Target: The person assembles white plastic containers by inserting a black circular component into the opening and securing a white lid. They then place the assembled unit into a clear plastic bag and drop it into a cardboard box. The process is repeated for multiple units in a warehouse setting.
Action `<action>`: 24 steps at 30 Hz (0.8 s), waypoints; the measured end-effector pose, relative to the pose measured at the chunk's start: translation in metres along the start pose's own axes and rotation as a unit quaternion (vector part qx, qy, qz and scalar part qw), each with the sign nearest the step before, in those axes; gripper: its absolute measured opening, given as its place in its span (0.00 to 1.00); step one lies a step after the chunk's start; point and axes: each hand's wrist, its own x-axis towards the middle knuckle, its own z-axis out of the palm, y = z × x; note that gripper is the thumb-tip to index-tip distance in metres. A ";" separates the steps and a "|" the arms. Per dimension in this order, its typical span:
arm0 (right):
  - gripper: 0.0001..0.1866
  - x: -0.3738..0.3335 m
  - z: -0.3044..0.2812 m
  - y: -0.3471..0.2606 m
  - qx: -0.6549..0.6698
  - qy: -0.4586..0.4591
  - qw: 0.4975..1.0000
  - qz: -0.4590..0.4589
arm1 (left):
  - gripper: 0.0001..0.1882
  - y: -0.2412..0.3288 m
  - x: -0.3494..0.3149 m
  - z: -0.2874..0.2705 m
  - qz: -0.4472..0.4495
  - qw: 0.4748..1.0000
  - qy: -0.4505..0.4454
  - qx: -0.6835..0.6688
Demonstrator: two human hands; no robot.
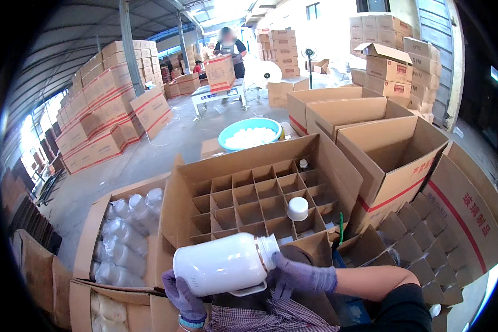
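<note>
A white vacuum flask (218, 264) with a side handle lies tilted across my lap, its neck to the right. My left hand (185, 299), in a purple-grey glove, is wrapped round its base end. At the neck, my gloved right hand (304, 275) grips the flask; some of its fingers are hidden. Just beyond stands an open carton (178, 207) with cardboard dividers (243, 196). A white cap (297, 208) shows above one of its cells, and a small clear-necked item (303, 165) stands in a far cell.
To the left, a carton (86, 252) holds several plastic-wrapped white bottles (122, 240). Beyond the divided carton sits a blue basin (227, 145) of white pieces. Open cartons (390, 149) line the right. A person (228, 50) stands behind a table (203, 99) near stacked boxes.
</note>
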 end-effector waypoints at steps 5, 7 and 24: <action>0.48 -0.008 -0.010 -0.036 0.011 0.080 0.997 -0.013 | 0.28 0.012 0.004 0.000 0.112 0.993 -0.017 -0.034; 0.46 -0.009 -0.011 -0.043 0.010 0.077 0.997 -0.014 | 0.31 0.007 0.005 -0.005 0.122 0.991 -0.047 -0.043; 0.36 -0.019 -0.033 0.033 -0.182 0.414 0.798 -0.399 | 0.09 -0.059 0.061 0.116 0.048 0.994 -0.094 -0.022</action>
